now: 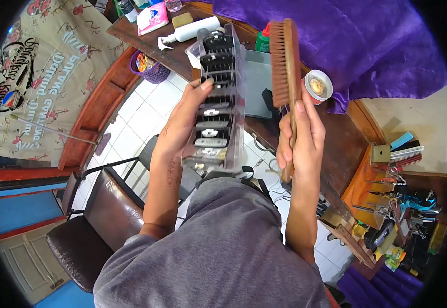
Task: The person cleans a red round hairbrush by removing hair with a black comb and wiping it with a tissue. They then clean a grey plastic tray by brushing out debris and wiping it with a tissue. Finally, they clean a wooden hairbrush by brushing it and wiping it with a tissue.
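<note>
My left hand (pixel 187 109) grips a long clear plastic case with several black hair clipper guards (pixel 217 61) lined up in it; the thumb lies over its left edge. The case (pixel 238 111) stretches away from my body. In my right hand (pixel 304 134) is a long wooden-handled brush (pixel 293 61), held upright in the view, its reddish-brown bristles facing left towards the case. The brush and the case do not touch. Behind them a grey tray (pixel 258 84) lies on the dark wooden table (pixel 338 134), with a black item on it that I cannot identify.
A white spray bottle (pixel 196 29), a pink packet (pixel 152 18) and a green bottle with a red cap (pixel 262 40) are at the back. A white cup (pixel 318 86) stands right of the brush. Scissors (pixel 387 211) hang at the right; a brown chair (pixel 108 210) stands left.
</note>
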Motion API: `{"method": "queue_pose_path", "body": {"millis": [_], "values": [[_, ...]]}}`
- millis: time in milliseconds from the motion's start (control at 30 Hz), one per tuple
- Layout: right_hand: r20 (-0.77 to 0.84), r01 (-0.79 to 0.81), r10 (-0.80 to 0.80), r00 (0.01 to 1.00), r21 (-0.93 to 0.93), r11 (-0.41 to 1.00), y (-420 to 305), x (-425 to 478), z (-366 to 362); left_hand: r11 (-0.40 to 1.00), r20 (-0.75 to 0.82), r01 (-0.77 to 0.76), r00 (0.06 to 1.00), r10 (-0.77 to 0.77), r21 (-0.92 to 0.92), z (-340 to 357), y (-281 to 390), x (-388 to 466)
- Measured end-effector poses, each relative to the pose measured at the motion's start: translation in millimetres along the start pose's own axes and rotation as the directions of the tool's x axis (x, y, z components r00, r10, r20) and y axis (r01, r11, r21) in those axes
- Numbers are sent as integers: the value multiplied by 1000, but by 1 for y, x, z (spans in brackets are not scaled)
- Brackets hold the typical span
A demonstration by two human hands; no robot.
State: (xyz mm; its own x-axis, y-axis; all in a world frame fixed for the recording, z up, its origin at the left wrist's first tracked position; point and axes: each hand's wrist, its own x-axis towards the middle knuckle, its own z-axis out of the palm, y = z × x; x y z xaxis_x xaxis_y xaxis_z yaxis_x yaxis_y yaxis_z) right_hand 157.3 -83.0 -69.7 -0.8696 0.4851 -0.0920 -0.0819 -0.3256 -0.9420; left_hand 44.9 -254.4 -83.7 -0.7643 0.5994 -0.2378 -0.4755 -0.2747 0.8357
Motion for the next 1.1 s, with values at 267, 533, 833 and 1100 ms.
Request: {"method": "queue_pose_path", "body": {"millis": [267,533,833,1100], "values": [[238,-208,259,936,-219,953,6,-69,-23,984,-210,-170,965,158,-43,-10,10,42],[102,116,-88,991,-310,944,42,-104,-59,938,-73,-289,957,280,-191,3,16,66],[337,397,-230,913,-599,695,57,-109,-67,899,-165,-297,953,256,-323,22,9,83],[339,395,-222,914,-631,668,51,-101,-63,819,-33,-343,928,371,-461,36,6,81]]}}
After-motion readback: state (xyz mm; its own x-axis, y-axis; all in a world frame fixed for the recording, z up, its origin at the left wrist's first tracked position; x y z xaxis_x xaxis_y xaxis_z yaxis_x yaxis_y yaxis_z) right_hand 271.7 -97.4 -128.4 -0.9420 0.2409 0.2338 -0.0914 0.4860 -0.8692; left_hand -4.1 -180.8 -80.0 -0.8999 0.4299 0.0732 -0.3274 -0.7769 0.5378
